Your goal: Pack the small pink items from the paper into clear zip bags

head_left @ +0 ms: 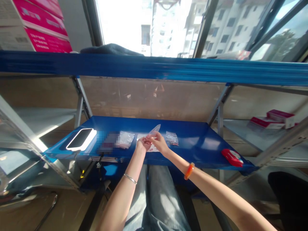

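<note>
My left hand (142,145) is turned palm up and cupped over the front of the table, with small reddish pieces (147,141) lying in it. From the right, my right hand (159,141) reaches over, fingers pinched together at the edge of that palm. A clear plastic bag (156,129) sticks up between the hands and seems gripped by the right fingers; the exact hold is blurred. Beneath them is a white sheet (154,148) with a few reddish bits on it. Filled clear bags lie on either side, one on the left (126,140) and one on the right (171,138).
The blue table (192,128) carries a phone on a white case (82,139) at left and a red object (232,157) at right. A blue shelf beam (154,68) crosses above. Pink boxes (47,25) stand upper left; smaller boxes (273,119) lie on a right shelf.
</note>
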Demonstrator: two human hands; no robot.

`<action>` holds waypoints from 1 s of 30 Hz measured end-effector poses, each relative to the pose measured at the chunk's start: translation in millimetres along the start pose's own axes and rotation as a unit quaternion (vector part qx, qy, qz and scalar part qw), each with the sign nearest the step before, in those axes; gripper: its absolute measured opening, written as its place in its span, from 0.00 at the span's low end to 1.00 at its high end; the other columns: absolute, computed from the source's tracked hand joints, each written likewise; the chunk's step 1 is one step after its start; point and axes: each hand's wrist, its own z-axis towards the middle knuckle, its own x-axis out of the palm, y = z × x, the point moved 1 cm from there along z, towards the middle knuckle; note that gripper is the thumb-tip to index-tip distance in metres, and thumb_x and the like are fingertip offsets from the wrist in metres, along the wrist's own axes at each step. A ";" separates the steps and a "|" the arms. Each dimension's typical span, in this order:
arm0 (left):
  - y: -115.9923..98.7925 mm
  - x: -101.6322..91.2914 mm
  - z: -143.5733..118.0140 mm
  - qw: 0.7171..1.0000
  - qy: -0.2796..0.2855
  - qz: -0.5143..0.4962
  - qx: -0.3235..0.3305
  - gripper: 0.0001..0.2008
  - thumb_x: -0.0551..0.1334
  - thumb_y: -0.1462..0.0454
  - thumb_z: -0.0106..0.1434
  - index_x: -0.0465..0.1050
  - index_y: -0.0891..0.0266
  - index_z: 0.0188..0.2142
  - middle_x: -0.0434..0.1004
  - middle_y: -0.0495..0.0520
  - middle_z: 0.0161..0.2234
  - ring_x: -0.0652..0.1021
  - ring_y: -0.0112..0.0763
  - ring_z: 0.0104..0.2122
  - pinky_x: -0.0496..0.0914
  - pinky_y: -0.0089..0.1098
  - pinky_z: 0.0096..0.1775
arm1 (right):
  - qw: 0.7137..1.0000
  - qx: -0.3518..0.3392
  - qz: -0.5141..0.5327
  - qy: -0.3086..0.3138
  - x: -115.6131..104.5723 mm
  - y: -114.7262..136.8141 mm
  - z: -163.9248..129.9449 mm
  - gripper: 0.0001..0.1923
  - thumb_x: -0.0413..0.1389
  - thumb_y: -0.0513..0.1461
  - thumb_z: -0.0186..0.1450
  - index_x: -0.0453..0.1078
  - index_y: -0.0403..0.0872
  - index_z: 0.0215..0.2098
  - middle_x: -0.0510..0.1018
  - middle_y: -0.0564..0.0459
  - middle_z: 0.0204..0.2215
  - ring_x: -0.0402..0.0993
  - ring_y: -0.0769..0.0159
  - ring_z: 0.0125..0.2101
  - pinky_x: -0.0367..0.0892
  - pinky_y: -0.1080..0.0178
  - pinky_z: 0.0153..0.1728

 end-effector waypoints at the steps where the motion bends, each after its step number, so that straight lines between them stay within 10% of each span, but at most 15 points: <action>1: -4.5 -0.2 2.7 1.000 -0.002 0.031 -0.006 0.13 0.49 0.72 0.60 0.71 0.66 0.28 0.68 0.51 0.16 0.71 0.28 0.18 0.68 0.27 0.25 | 1.000 0.010 0.015 -0.011 -4.2 0.1 1.4 0.28 0.61 0.48 0.50 0.64 0.47 0.46 0.76 0.50 0.38 0.72 0.66 0.29 0.63 0.68 0.21; 8: -30.8 18.4 35.7 0.954 0.020 0.298 -0.023 0.14 0.52 0.68 0.59 0.73 0.66 0.23 0.73 0.55 0.17 0.73 0.29 0.20 0.65 0.28 0.25 | 0.989 0.106 0.032 -0.096 -40.4 -10.2 11.0 0.27 0.61 0.48 0.49 0.68 0.42 0.43 0.75 0.45 0.37 0.72 0.62 0.32 0.64 0.67 0.21; 20: -7.9 35.7 60.9 0.824 0.066 0.557 0.081 0.14 0.57 0.63 0.58 0.71 0.65 0.18 0.69 0.50 0.15 0.72 0.32 0.22 0.64 0.31 0.31 | 0.983 0.102 0.098 -0.116 -56.0 -44.7 19.3 0.20 0.61 0.47 0.47 0.72 0.44 0.36 0.78 0.48 0.36 0.73 0.61 0.37 0.68 0.63 0.35; 30: -1.4 29.5 53.5 0.827 0.132 0.536 0.107 0.20 0.52 0.61 0.61 0.72 0.64 0.17 0.74 0.54 0.18 0.73 0.32 0.22 0.66 0.32 0.34 | 0.968 0.129 0.163 -0.142 -45.5 -44.6 7.6 0.16 0.58 0.46 0.50 0.70 0.46 0.34 0.75 0.51 0.34 0.71 0.68 0.32 0.69 0.66 0.34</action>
